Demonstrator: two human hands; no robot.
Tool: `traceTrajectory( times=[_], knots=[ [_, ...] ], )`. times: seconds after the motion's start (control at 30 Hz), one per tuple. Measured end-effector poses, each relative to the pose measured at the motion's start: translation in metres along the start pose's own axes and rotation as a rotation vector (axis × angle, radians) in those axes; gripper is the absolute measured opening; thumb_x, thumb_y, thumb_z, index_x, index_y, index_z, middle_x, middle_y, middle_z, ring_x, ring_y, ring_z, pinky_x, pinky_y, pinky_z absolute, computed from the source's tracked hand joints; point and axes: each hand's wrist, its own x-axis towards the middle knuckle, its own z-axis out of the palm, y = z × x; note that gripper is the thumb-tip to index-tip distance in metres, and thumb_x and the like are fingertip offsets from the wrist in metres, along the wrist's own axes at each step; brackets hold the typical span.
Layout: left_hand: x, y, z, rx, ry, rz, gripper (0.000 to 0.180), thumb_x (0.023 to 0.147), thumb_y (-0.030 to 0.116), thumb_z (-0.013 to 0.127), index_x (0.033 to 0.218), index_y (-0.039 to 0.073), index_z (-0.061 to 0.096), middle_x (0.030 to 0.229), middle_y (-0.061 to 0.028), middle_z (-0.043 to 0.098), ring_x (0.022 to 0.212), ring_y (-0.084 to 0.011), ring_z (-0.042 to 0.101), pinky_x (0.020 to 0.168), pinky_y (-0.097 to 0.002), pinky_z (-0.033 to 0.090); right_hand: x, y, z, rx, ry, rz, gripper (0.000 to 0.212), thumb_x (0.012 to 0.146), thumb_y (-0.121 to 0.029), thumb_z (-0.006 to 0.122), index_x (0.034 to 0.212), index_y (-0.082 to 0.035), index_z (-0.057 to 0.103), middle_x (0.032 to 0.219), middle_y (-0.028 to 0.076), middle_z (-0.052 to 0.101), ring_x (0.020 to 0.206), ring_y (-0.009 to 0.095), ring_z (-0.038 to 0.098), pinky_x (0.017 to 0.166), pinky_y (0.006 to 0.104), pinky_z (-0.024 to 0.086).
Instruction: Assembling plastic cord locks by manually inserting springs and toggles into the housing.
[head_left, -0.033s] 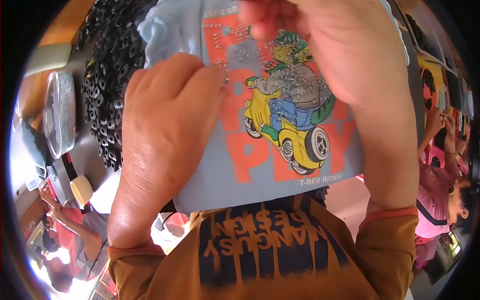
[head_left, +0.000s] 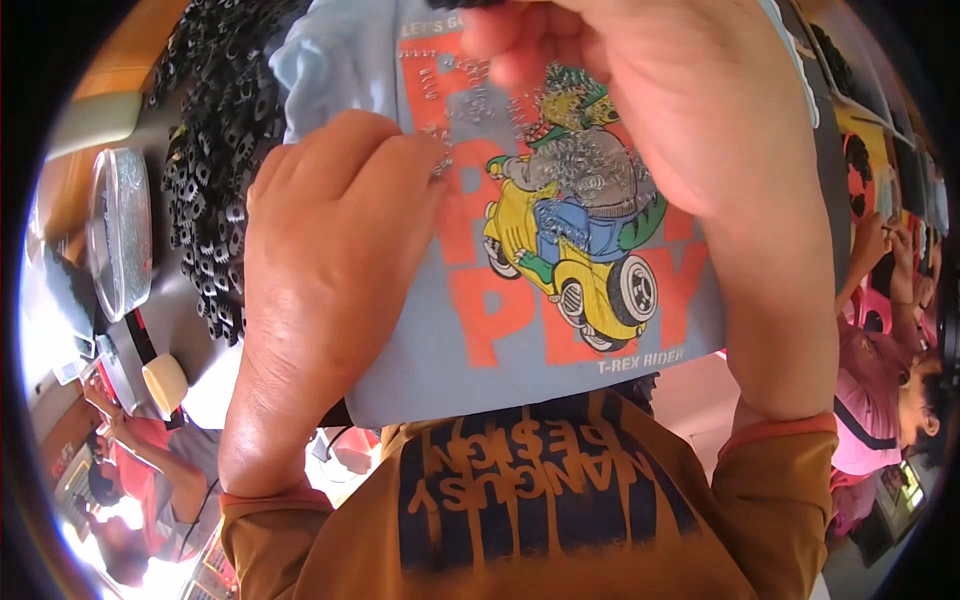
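Note:
Across my lap is a blue-grey cloth printed with orange letters and a cartoon dinosaur on a yellow scooter. Many small shiny metal wire pieces, which look like springs, lie scattered on it. My left hand rests on the cloth's left side, fingers curled and thumb side close to a few wire pieces; what it pinches, if anything, is hidden. My right hand is raised over the far part, palm partly turned up and fingers bent. At its fingertips a black piece shows, mostly cut off by the top edge.
A large heap of black plastic pieces with holes lies left of the cloth. Beyond it stands a clear plastic container of shiny small pieces. A cream round object is lower left. Other people sit at both sides, one in pink.
My right hand has shifted slightly, and a black piece now shows at its fingertips by the top edge. The left hand has barely moved.

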Motion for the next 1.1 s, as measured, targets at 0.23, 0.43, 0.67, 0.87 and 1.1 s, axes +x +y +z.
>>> traceTrajectory(
  times=[0.23, 0.43, 0.67, 0.87, 1.1],
  knots=[
    [-0.005, -0.005, -0.005, -0.334, 0.052, -0.105, 0.017, 0.077, -0.007, 0.064, 0.092, 0.000, 0.064, 0.087, -0.0093, 0.062, 0.075, -0.0223, 0.058, 0.065, -0.0307, 0.045, 0.000, -0.001, 0.005, -0.073, 0.009, 0.045, 0.017, 0.089, -0.011, 0.064, 0.100, 0.002, 0.067, 0.084, 0.006, 0.067, 0.075, 0.010, 0.062, 0.067, 0.0229, 0.049],
    [-0.012, -0.014, -0.018, -0.610, 0.019, -0.098, 0.014, 0.083, -0.004, 0.056, 0.096, -0.007, 0.060, 0.091, -0.0116, 0.059, 0.073, -0.0144, 0.053, 0.065, -0.0229, 0.041, 0.002, 0.002, 0.016, -0.151, 0.012, 0.108, 0.017, 0.088, -0.009, 0.065, 0.101, 0.003, 0.066, 0.085, 0.006, 0.067, 0.077, 0.009, 0.061, 0.068, 0.0223, 0.048],
    [-0.014, -0.013, -0.021, -1.187, 0.159, -0.421, 0.011, 0.088, 0.004, 0.055, 0.095, -0.004, 0.059, 0.086, -0.0064, 0.055, 0.064, -0.0067, 0.046, 0.060, -0.0198, 0.035, -0.008, -0.006, 0.034, -0.166, -0.067, 0.290, 0.018, 0.087, -0.009, 0.066, 0.100, 0.004, 0.066, 0.085, 0.005, 0.066, 0.078, 0.008, 0.060, 0.068, 0.0216, 0.047],
    [-0.012, -0.012, -0.018, -1.212, 0.172, -0.431, 0.009, 0.089, 0.003, 0.055, 0.095, -0.002, 0.060, 0.084, -0.0025, 0.054, 0.066, -0.0046, 0.045, 0.061, -0.0193, 0.035, -0.010, 0.002, 0.035, -0.211, -0.184, 0.228, 0.016, 0.087, -0.008, 0.067, 0.097, 0.004, 0.066, 0.084, 0.005, 0.065, 0.076, 0.008, 0.059, 0.067, 0.0215, 0.045],
    [-0.012, -0.009, -0.018, -1.291, 0.173, -0.495, 0.012, 0.091, 0.005, 0.055, 0.100, -0.002, 0.059, 0.081, -0.0015, 0.058, 0.064, -0.0040, 0.047, 0.061, -0.0192, 0.037, -0.012, 0.005, 0.038, -0.212, -0.150, 0.141, 0.015, 0.085, -0.008, 0.071, 0.095, 0.003, 0.067, 0.084, 0.003, 0.065, 0.074, 0.007, 0.055, 0.065, 0.0223, 0.043]
  ],
)
